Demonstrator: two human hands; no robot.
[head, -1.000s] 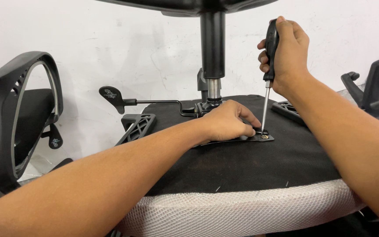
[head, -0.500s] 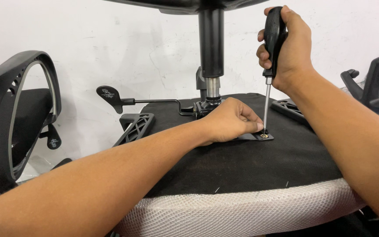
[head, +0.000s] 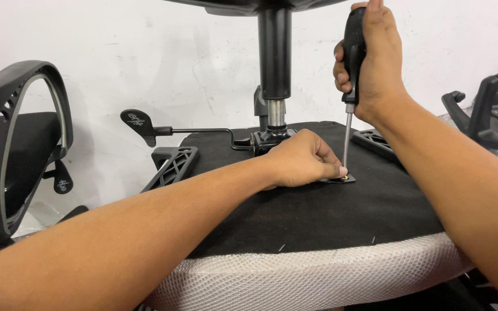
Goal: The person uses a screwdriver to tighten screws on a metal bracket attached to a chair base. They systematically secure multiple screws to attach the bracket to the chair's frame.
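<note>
Basically, seat is upside down, black underside up, grey mesh edge toward the camera, gas column sticking up from the middle. Right hand is wrapped tight round the black handle of a screwdriver, shaft near vertical, tip down on a screw in a small dark plate on the underside. Left hand is closed, fingertips pinched at the screw right next to the tip, heel of the hand resting on the fabric. Lever pokes out to the left, ribbed brackets sit at both side edges, another chair stands at far left. To do this step well, my read: keep the shaft square to the plate, push straight down through the handle so the tip stays seated, turn slowly until the thread bites. Left fingers are very close to the tip, so a slip would catch them; better to steady the plate, not the screw head, once it holds. Can't tell how far in the screw is.
</note>
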